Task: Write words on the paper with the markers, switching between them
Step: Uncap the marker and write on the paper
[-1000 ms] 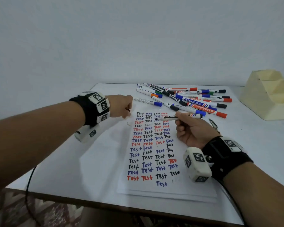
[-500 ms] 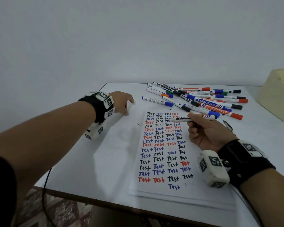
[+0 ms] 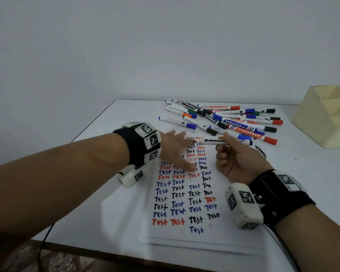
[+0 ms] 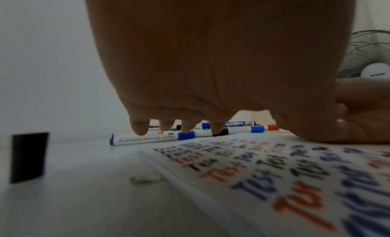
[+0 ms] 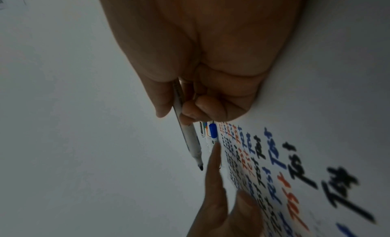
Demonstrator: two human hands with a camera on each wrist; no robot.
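Left hand [image 3: 175, 148] has come from the worktop [image 3: 86, 203] over the paper [image 3: 185, 193], fingers apart, while right hand [image 3: 238, 161] fingers clamp an uncapped marker [image 3: 214, 141] above it, so writing looks imminent.

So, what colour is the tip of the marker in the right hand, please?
Black, clearest in the right wrist view: marker.

Your paper [image 3: 186, 197] lies flat, covered in columns of "Test" in black, blue and red. The uncapped marker [image 3: 214, 140] you hold lies level above its top edge, black tip leftward. The other capped markers [image 3: 234, 122] lie heaped just beyond.
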